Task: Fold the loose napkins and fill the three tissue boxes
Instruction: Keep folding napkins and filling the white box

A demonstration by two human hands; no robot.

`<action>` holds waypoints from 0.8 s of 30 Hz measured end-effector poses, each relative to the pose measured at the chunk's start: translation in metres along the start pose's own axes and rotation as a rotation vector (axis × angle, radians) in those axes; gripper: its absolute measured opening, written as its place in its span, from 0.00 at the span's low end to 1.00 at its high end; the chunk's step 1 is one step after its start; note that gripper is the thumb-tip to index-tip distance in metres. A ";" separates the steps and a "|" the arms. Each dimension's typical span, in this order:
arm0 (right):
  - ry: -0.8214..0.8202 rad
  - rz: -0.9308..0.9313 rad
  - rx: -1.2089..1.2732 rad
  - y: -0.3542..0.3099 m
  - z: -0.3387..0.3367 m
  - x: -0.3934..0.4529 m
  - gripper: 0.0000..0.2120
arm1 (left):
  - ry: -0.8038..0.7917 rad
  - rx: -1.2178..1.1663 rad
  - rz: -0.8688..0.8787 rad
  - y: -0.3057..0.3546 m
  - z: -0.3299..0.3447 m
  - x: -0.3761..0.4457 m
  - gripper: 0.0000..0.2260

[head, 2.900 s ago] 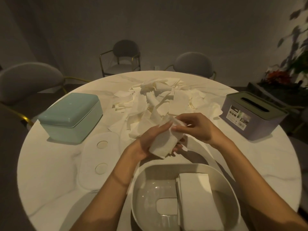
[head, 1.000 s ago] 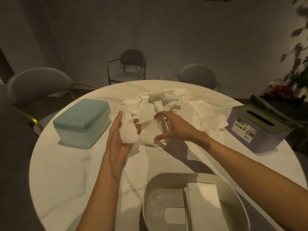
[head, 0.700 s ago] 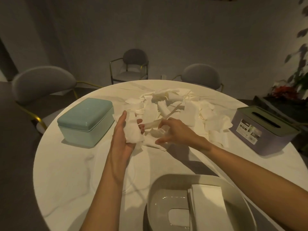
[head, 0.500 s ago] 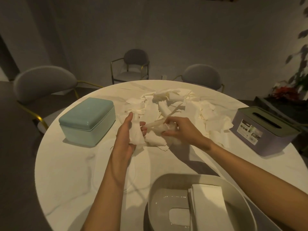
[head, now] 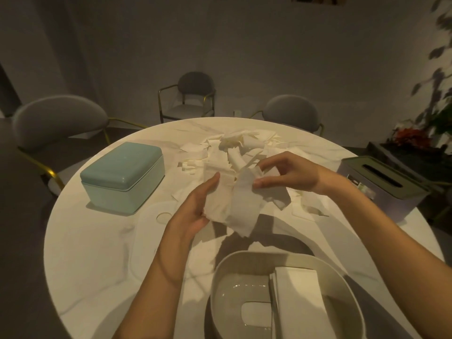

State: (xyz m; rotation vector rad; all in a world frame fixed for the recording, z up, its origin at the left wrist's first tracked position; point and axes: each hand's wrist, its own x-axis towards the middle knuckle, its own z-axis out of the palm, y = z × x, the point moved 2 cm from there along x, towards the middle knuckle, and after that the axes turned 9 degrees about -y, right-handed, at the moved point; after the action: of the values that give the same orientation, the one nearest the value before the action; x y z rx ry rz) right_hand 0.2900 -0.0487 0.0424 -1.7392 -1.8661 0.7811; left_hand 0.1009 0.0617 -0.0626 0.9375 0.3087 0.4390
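Observation:
Above the table's middle my left hand holds a folded white napkin against its palm. My right hand pinches a loose napkin that hangs down beside the folded one. Behind both hands lies a pile of loose napkins. An open white tissue box stands at the near edge with a stack of folded napkins inside on the right. At the left sits a teal tissue box with its lid on. A purple tissue box with a slotted green lid is at the right.
A flat white lid lies on the round marble table, left of my left arm. Grey chairs ring the far side. A plant stands at the right.
My right hand has lifted a loose napkin off the pile and drawn it back toward the folded one in my left hand. Both hands have come nearer to me.

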 end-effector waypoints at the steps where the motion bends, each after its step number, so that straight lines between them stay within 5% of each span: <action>1: -0.017 0.006 -0.027 -0.002 0.000 0.001 0.15 | -0.028 -0.010 -0.016 -0.002 0.007 0.001 0.25; 7: -0.005 0.065 -0.261 0.000 0.002 0.013 0.23 | -0.271 -0.001 -0.171 -0.018 0.037 0.000 0.39; 13: -0.160 0.105 -0.250 0.004 0.001 0.006 0.24 | -0.325 0.130 -0.174 -0.019 0.035 -0.005 0.18; 24: -0.090 0.149 -0.047 0.023 -0.015 -0.010 0.25 | -0.333 0.064 -0.220 -0.019 0.031 -0.004 0.14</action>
State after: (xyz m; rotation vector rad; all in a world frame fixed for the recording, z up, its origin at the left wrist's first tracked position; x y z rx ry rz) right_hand 0.3179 -0.0561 0.0374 -1.9195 -1.8422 0.8923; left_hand 0.1153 0.0282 -0.0604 1.0093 0.1206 0.0677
